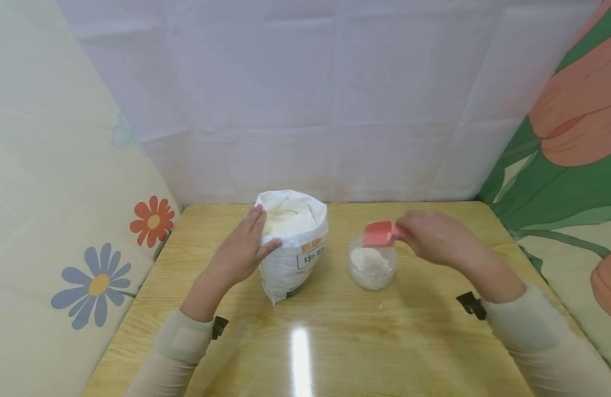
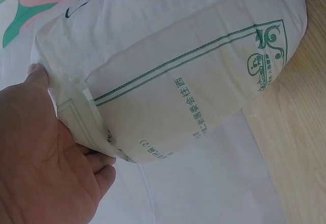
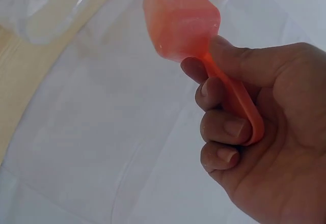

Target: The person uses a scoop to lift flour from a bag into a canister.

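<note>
A white bag (image 1: 290,270) of pale powder stands upright with its top spread wide. My left hand (image 1: 241,253) holds its left rim; in the left wrist view the hand (image 2: 46,152) has its fingers at the edge of the bag (image 2: 178,81). To the right, a clear round bowl (image 1: 372,281) contains white powder (image 1: 368,260). My right hand (image 1: 436,237) grips the handle of a pink-red scoop (image 1: 378,234) over the bowl's back part. In the right wrist view the fingers of that hand (image 3: 275,117) curl round the handle below the scoop's head (image 3: 181,20).
The bag and bowl stand on a shiny wooden table (image 1: 345,342), with a gap between them. A pale cloth (image 1: 305,110) hangs behind its back edge, and flower-patterned cloths flank it at left (image 1: 37,193) and right (image 1: 573,209). A small white speck lies before the bowl.
</note>
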Motion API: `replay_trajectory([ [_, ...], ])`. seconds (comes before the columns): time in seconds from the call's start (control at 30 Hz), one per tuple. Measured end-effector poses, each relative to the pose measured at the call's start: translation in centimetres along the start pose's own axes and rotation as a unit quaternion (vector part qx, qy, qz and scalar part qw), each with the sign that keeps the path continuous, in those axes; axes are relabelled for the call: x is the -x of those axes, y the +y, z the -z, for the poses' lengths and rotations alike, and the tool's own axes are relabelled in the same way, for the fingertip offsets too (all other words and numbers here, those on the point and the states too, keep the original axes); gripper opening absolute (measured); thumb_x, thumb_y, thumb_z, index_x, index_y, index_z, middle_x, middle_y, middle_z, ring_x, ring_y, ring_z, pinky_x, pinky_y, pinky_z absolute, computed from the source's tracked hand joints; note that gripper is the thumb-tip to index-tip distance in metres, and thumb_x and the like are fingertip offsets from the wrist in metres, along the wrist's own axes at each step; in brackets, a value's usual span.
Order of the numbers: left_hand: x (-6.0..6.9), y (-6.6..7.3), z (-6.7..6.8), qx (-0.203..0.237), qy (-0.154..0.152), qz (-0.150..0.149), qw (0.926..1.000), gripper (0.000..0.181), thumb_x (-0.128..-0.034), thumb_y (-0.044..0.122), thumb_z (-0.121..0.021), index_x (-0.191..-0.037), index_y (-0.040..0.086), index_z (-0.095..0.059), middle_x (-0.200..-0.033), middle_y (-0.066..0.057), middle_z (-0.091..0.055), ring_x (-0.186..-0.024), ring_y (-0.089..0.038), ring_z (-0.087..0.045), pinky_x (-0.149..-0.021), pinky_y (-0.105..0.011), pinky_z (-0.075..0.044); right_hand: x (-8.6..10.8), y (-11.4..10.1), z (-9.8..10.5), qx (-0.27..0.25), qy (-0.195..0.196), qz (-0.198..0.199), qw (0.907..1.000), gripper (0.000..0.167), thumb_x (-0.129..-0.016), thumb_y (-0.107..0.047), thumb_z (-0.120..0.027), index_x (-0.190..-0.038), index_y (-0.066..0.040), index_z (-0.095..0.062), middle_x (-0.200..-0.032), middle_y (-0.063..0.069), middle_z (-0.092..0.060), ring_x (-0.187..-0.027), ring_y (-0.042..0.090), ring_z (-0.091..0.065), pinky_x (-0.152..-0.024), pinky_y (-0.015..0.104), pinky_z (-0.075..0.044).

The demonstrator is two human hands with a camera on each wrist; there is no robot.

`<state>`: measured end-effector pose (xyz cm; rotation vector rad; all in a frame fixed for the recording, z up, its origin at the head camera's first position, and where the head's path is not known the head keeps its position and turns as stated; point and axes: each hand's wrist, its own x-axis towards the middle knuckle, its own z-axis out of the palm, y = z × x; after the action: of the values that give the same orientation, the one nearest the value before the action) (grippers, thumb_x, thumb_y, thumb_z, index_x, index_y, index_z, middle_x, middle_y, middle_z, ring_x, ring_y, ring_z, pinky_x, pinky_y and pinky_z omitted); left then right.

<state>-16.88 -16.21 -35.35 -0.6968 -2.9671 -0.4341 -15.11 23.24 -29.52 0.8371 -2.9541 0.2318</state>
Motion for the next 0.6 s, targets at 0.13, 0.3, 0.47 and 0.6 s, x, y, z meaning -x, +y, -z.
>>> replay_trajectory([
  [0.13, 0.1, 0.0, 0.1, 0.000, 0.000, 0.001, 1.0000, 0.087, -0.1057, 0.058, -0.036, -0.158, -0.008, -0.013, -0.167, -0.023, -0.009, -0.156, -0.037, -0.009, -0.125, -0.050, -0.016, -0.3, -0.7, 0.5, -0.029, 0.031, 0.013, 0.9990, 0.019, -0.102, -0.023, -0.063, -0.092, -0.008, -0.070, -0.084, 0.001, -0.065, -0.076, 0.017, -0.061, -0.070, 0.044, -0.054],
  [0.3, 0.0, -0.1, 0.0, 0.000, 0.002, -0.001, 1.0000, 0.088, -0.1056, 0.058, -0.037, -0.158, -0.009, -0.014, -0.167, -0.024, -0.009, -0.155, -0.037, -0.010, -0.126, -0.050, -0.015, -1.1, -2.0, 1.2, -0.045, 0.052, 0.021, 0.9974, 0.018, -0.103, -0.024, -0.062, -0.092, -0.011, -0.069, -0.079, -0.002, -0.062, -0.071, 0.016, -0.055, -0.069, 0.039, -0.051],
  [0.47, 0.0, 0.0, 0.0, 0.001, -0.002, 0.004, 1.0000, 0.087, -0.1057, 0.057, -0.037, -0.158, -0.007, -0.013, -0.168, -0.022, -0.008, -0.156, -0.036, -0.009, -0.126, -0.049, -0.015, -2.0, -3.1, 1.7, -0.043, 0.080, 0.040, 0.9950, 0.018, -0.101, -0.022, -0.065, -0.106, -0.008, -0.074, -0.089, 0.003, -0.067, -0.080, 0.020, -0.061, -0.078, 0.042, -0.056],
  [0.6, -0.1, -0.1, -0.1, -0.004, -0.003, 0.000, 1.0000, 0.087, -0.1058, 0.057, -0.037, -0.158, -0.008, -0.013, -0.168, -0.022, -0.007, -0.156, -0.037, -0.009, -0.126, -0.050, -0.015, -2.8, -3.9, 2.1, -0.038, 0.092, 0.054, 0.9935, 0.020, -0.101, -0.022, -0.065, -0.109, -0.006, -0.073, -0.095, 0.006, -0.070, -0.087, 0.023, -0.066, -0.082, 0.044, -0.058],
])
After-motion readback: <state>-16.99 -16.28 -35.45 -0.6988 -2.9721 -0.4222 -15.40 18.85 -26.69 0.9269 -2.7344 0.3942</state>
